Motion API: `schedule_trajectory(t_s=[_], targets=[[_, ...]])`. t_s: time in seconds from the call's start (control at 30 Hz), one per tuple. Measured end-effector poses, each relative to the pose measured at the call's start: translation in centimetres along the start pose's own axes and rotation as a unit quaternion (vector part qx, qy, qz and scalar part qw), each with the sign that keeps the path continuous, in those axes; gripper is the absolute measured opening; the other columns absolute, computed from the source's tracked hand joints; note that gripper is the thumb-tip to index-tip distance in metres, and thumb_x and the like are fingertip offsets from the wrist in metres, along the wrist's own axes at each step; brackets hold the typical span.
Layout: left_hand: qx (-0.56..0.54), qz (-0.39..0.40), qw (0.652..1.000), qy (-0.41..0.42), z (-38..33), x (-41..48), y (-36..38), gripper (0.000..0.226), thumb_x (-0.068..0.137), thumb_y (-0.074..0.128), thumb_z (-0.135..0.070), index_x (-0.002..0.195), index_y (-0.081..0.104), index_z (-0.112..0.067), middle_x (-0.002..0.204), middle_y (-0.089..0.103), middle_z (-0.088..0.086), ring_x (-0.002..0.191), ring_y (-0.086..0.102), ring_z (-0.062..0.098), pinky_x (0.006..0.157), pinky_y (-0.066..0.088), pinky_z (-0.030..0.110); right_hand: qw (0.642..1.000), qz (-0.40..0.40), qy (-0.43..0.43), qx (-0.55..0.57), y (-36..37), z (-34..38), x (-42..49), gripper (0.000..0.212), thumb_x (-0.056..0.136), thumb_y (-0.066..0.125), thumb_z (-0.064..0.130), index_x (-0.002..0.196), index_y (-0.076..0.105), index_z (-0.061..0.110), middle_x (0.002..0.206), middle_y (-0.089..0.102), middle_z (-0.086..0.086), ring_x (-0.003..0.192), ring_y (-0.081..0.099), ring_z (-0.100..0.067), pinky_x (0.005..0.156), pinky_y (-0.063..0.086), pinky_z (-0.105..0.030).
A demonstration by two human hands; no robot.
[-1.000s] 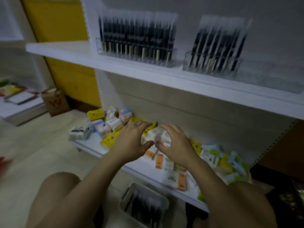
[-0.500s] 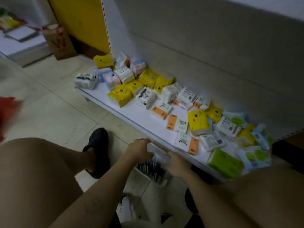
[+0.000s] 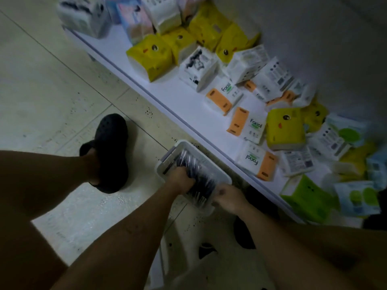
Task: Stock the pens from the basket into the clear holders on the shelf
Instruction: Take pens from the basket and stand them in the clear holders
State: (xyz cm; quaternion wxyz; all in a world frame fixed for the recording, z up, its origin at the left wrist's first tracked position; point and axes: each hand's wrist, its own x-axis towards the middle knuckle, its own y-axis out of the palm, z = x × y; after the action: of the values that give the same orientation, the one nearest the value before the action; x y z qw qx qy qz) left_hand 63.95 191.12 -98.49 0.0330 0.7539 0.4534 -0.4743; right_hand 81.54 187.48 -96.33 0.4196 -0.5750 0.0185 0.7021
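A white basket point(image 3: 222, 176) sits on the floor against the low shelf's front edge. It holds several black pens point(image 3: 189, 160) in clear wrapping. My left hand point(image 3: 180, 181) reaches down into the basket, its fingers curled into the bundle of pens. My right hand point(image 3: 228, 198) is at the basket's near right rim with curled fingers and the thumb on top; it seems to grip the rim. The clear holders are out of view.
The white low shelf point(image 3: 184, 105) carries several tissue packs, yellow point(image 3: 150, 55), orange-and-white point(image 3: 247, 124) and green point(image 3: 305, 197). My foot in a black clog point(image 3: 112, 151) stands left of the basket on the tiled floor point(image 3: 52, 91). My knees fill the lower corners.
The view has dropped from the upper shelf with the pen holders to the floor. Both hands came down from the tissue shelf into the basket.
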Motion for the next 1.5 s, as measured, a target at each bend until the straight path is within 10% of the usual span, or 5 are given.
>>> schedule_trajectory(t_s=[0.53, 0.73, 0.87, 1.23, 1.5], targets=[[-0.068, 0.047, 0.996, -0.044, 2.9, 6.5, 1.8, 0.042, 0.092, 0.06, -0.019, 0.129, 0.051, -0.003, 0.129, 0.055, 0.015, 0.12, 0.05, 0.03, 0.097, 0.04, 0.032, 0.993, 0.077, -0.06, -0.064, 8.1, 0.3, 7.9, 0.035, 0.099, 0.042, 0.011, 0.131, 0.055, 0.011, 0.107, 0.058, -0.01, 0.08, 0.052, -0.015, 0.063, 0.035, -0.019], [-0.018, 0.096, 0.993, -0.07, 3.7, 8.0, 3.1, 0.071, 0.092, 0.058, -0.032, 0.15, 0.023, -0.012, 0.156, 0.019, 0.019, 0.14, 0.022, 0.039, 0.115, 0.025, 0.047, 0.985, 0.07, -0.108, -0.117, 9.0, 0.0, 8.8, 0.027, 0.093, 0.041, 0.007, 0.092, 0.052, 0.031, 0.081, 0.044, 0.007, 0.067, 0.034, -0.009, 0.059, 0.027, -0.022], [-0.011, 0.06, 0.996, -0.064, 4.0, 8.2, 3.3, 0.05, 0.094, 0.054, -0.03, 0.138, 0.043, -0.01, 0.149, 0.033, 0.018, 0.139, 0.024, 0.037, 0.114, 0.025, 0.045, 0.968, 0.117, -0.125, -0.183, 8.3, 0.2, 9.5, 0.035, 0.095, 0.032, 0.013, 0.123, 0.051, 0.004, 0.117, 0.055, -0.017, 0.098, 0.048, -0.036, 0.076, 0.024, -0.03], [-0.067, -0.102, 0.992, -0.015, 3.7, 6.0, 2.4, 0.014, 0.091, 0.055, -0.003, 0.099, 0.066, 0.0, 0.101, 0.061, 0.006, 0.095, 0.058, 0.019, 0.081, 0.044, 0.023, 0.997, -0.015, -0.068, 0.023, 7.5, 0.5, 8.2, 0.048, 0.089, 0.063, 0.028, 0.045, 0.043, 0.024, 0.043, 0.044, 0.01, 0.042, 0.035, -0.008, 0.05, 0.025, -0.024], [-0.116, -0.07, 0.99, 0.029, 1.8, 4.4, 0.6, 0.016, 0.089, 0.057, -0.003, 0.103, 0.057, -0.01, 0.105, 0.065, 0.009, 0.1, 0.061, 0.026, 0.084, 0.05, 0.032, 0.995, 0.007, 0.044, 0.084, 5.1, 0.9, 5.9, 0.017, 0.085, 0.065, 0.007, 0.1, 0.059, 0.005, 0.085, 0.064, -0.01, 0.069, 0.06, -0.02, 0.052, 0.046, -0.024]])
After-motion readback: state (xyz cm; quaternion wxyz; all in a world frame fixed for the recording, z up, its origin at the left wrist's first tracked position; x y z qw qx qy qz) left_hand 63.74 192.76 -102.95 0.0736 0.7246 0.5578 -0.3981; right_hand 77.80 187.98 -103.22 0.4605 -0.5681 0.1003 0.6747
